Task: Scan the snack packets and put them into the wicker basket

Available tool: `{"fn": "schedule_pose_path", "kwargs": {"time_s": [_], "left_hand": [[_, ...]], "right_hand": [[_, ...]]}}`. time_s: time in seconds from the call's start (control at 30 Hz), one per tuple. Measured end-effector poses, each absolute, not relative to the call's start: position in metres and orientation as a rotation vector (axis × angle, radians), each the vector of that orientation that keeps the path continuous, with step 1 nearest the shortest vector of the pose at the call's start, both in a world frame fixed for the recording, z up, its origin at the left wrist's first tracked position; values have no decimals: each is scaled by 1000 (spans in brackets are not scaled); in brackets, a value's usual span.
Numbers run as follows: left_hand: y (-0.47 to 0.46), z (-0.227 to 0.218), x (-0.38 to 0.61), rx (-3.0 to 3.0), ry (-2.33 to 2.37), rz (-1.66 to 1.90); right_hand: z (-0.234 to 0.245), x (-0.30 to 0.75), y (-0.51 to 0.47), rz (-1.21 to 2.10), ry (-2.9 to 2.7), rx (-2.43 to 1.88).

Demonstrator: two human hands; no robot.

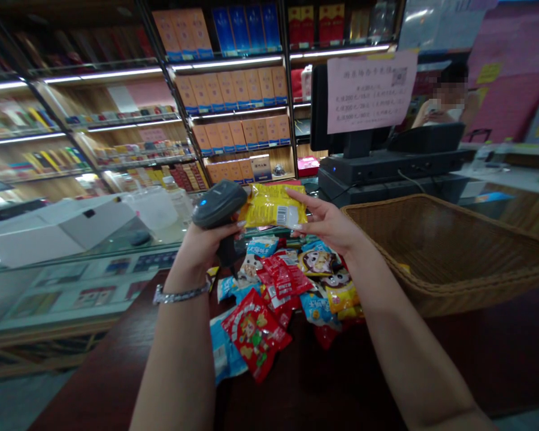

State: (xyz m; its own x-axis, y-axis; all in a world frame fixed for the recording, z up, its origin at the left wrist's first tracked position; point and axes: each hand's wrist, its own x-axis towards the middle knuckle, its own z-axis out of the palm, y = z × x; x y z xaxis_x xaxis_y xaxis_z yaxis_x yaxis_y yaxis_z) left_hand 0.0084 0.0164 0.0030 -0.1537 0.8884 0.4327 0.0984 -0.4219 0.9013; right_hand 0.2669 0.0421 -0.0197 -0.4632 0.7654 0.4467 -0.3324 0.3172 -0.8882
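My left hand [207, 242] is wrapped round the handle of a dark barcode scanner [221, 202] with a small blue light on top. In front of the scanner, a yellow snack packet [269, 205] is pinched at its right end by my right hand [327, 222]. The packet's barcode and printed back face me. Below both hands a pile of snack packets lies on the dark table: a red packet [256, 335] at the front, a blue packet [256, 254] behind, and a yellow packet [342, 294] to the right.
A wicker basket [458, 287] stands at the right. Behind it is a till [386, 167] with a pink notice [371, 90]. A white box [63, 227] rests on the glass counter at left. Stocked shelves line the back; a person [449, 102] is at the far right.
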Motion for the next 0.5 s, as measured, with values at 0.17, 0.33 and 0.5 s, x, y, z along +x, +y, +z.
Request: {"fn": "schedule_pose_path", "kwargs": {"time_s": [0.17,0.33,0.5], "left_hand": [[7,8,6,2099,1467,1474],[-8,12,15,2351,1420,1136],[-12,11,24,2386,1359,1126]], "right_hand": [[-21,268,49,1001,-1425,-553],[-23,280,60,752,-1396,-652],[-20,288,60,619,-1479,-677]]}}
